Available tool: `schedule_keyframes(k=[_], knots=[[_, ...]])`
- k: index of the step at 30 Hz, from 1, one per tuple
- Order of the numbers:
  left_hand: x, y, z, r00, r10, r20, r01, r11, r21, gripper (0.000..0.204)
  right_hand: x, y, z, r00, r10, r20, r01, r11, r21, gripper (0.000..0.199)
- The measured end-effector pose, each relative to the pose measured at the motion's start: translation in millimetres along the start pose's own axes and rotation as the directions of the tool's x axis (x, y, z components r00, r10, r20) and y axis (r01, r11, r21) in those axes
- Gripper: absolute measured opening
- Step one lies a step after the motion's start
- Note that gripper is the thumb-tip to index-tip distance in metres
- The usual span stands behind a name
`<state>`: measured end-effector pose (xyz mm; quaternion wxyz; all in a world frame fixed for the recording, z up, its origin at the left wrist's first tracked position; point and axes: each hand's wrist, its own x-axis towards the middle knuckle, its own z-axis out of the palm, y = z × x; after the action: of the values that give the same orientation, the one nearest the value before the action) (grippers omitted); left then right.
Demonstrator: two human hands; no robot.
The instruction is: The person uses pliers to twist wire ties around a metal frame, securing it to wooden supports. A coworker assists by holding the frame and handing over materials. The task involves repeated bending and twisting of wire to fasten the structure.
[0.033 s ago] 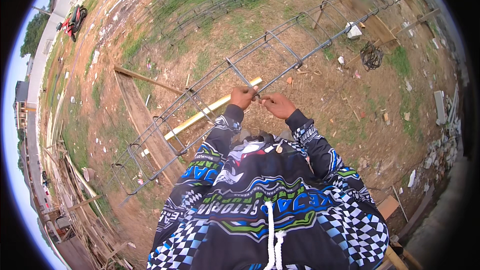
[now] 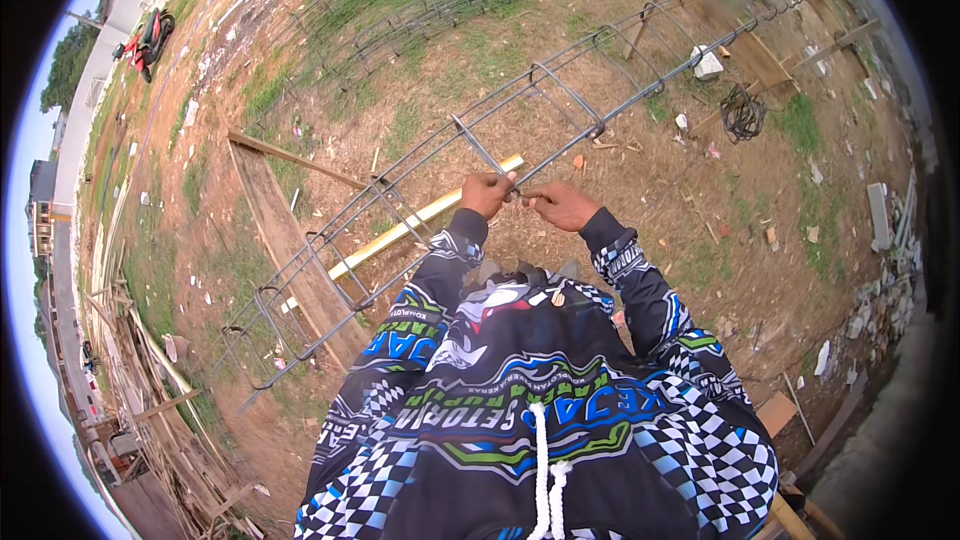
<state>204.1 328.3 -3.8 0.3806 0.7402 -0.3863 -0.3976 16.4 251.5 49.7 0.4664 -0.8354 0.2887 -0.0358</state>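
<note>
A long cage of steel reinforcing bars (image 2: 598, 127), with square stirrups along it, runs slantwise from the lower left to the upper right in front of me. My left hand (image 2: 487, 194) is closed on the near bar where a stirrup (image 2: 470, 143) meets it. Right beside it my right hand (image 2: 562, 208) is closed in a pinch at the same joint, fingertips almost touching the left ones. Whatever lies between the right fingertips is too small to make out. Beneath the cage a pale yellow wooden batten (image 2: 400, 229) passes close to my left hand.
Wooden planks (image 2: 285, 230) prop up the cage at the left, and a timber support (image 2: 690, 10) stands at the far right. Near that support lie a coil of dark wire (image 2: 743, 112) and a white block (image 2: 707, 62). More bar cages (image 2: 430, 25) rest on the grass beyond.
My right hand and forearm have shifted slightly to the right, the wrist turning a little. My left hand and the cage look unmoved.
</note>
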Motion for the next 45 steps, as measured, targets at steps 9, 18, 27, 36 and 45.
schedule_keyframes(k=[9, 18, 27, 36, 45], knots=[[11.5, 9.7, -1.6, 0.999, -0.028, 0.026, 0.029, 0.999, -0.041, 0.043, 83.4, -14.4, -64.9, 0.974, -0.225, -0.035, 0.161, 0.789, -0.593, 0.018], [6.9, -4.5, 2.2, 0.998, -0.015, -0.057, 0.008, 0.993, -0.122, 0.034, 131.3, -18.6, -23.7, 0.914, 0.370, 0.166, -0.131, 0.657, -0.743, 0.034], [16.4, 3.5, -0.7, 0.990, -0.049, 0.133, 0.070, 0.985, -0.160, 0.038, 112.1, -15.6, -24.7, 0.996, 0.050, -0.074, -0.090, 0.602, -0.794, 0.019], [24.3, -15.4, 7.7, 0.992, 0.000, 0.129, 0.014, 0.994, -0.111, 0.042, 7.5, 37.8, 40.7, 0.738, -0.548, -0.393, 0.121, 0.681, -0.722, 0.022], [27.0, -26.5, 15.1, 0.992, 0.077, 0.103, -0.059, 0.984, -0.167, 0.040, -19.1, 9.7, 22.9, 0.978, -0.149, -0.147, 0.044, 0.832, -0.553, 0.019]])
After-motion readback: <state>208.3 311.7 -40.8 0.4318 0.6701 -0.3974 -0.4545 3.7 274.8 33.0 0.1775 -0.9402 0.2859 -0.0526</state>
